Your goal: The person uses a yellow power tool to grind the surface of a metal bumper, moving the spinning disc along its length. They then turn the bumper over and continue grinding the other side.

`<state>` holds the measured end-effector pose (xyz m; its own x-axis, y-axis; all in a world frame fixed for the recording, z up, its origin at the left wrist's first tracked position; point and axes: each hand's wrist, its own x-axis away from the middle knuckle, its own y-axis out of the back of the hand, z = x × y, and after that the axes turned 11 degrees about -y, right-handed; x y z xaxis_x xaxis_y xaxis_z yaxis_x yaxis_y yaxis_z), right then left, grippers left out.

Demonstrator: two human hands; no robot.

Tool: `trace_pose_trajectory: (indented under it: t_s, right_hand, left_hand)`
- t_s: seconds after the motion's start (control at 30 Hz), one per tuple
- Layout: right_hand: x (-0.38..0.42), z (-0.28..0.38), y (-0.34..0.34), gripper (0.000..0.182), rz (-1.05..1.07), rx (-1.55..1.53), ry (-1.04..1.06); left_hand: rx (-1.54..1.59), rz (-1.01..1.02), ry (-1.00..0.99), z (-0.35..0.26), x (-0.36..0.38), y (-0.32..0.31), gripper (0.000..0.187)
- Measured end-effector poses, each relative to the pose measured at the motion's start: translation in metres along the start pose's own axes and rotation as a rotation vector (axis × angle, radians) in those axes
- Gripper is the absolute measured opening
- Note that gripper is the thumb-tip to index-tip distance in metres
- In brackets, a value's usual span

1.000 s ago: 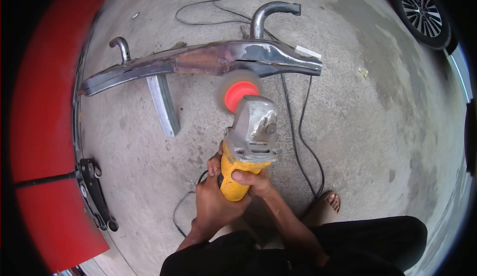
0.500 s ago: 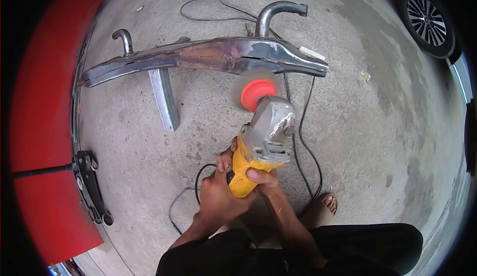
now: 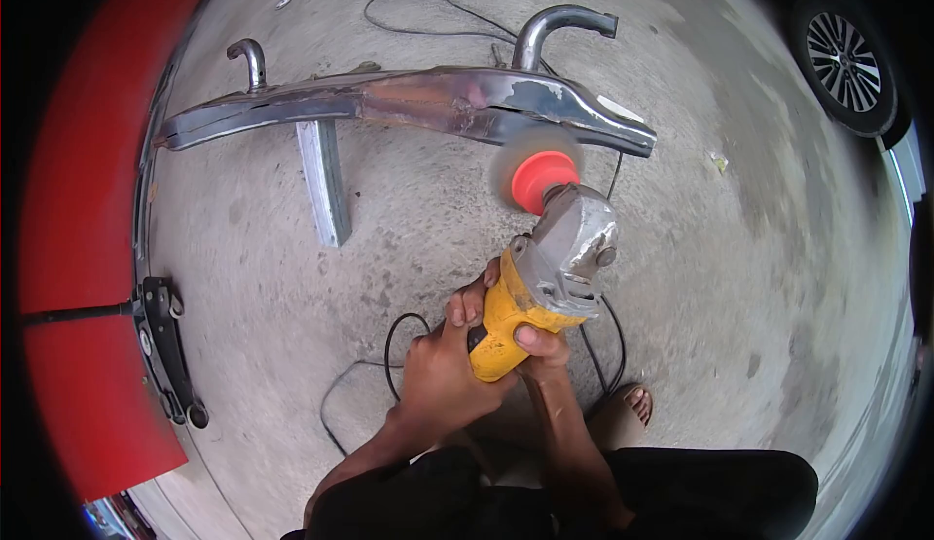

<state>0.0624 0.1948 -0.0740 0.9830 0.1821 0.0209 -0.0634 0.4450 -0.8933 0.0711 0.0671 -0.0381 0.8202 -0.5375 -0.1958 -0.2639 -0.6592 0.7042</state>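
Note:
A yellow and silver angle grinder (image 3: 545, 287) is held in both hands, its red disc (image 3: 543, 180) blurred as if spinning. My left hand (image 3: 448, 365) is closed around the rear of the yellow body. My right hand (image 3: 547, 353) grips the body's other side, thumb on top. Beyond the disc lies a long metal beam (image 3: 409, 102) with two bent pipes (image 3: 559, 22) standing up from it and brown, worn patches at its middle. The disc is close to the beam's right part; whether they touch, I cannot tell. A metal block (image 3: 324, 185) sticks out from under the beam.
Black cables (image 3: 613, 345) run over the concrete floor (image 3: 700, 277). At the left are a red panel (image 3: 88, 248) and a black metal part (image 3: 163, 345). A car wheel (image 3: 844, 63) stands at the upper right. A sandalled foot (image 3: 630, 412) is at the lower right.
The grinder and both hands have moved to the right along the beam, staying in the same grip. The view has shifted slightly.

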Motion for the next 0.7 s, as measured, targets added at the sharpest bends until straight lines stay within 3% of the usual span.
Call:
trace_pose_trajectory:
  t_s: [0.13, 0.33, 0.4, 0.43, 0.53, 0.63, 0.7]
  right_hand:
    - [0.003, 0.005, 0.008, 0.069, -0.003, 0.023, 0.044]
    - [0.003, 0.008, -0.015, 0.074, -0.101, 0.097, 0.024]
    - [0.001, 0.001, -0.012, 0.056, -0.028, 0.072, 0.036]
    - [0.001, 0.0, -0.013, 0.056, -0.029, 0.073, 0.038]
    - [-0.001, 0.001, -0.034, 0.038, -0.161, 0.162, -0.04]
    - [-0.009, 0.002, -0.049, 0.032, -0.241, 0.302, -0.087]
    - [-0.016, -0.001, -0.055, 0.028, -0.265, 0.322, -0.096]
  left_hand:
    - [0.014, 0.062, 0.126, -0.01, -0.007, -0.001, 0.077]
    - [0.108, -0.017, 0.017, -0.007, -0.005, 0.009, 0.083]
    - [0.202, 0.027, 0.112, -0.008, -0.003, 0.017, 0.074]
    - [0.203, 0.028, 0.11, -0.009, -0.002, 0.021, 0.074]
    - [0.338, -0.055, 0.174, -0.008, -0.001, 0.029, 0.07]
    - [0.387, -0.016, 0.125, 0.001, 0.004, 0.036, 0.074]
    - [0.513, -0.117, 0.161, 0.004, 0.005, 0.039, 0.065]
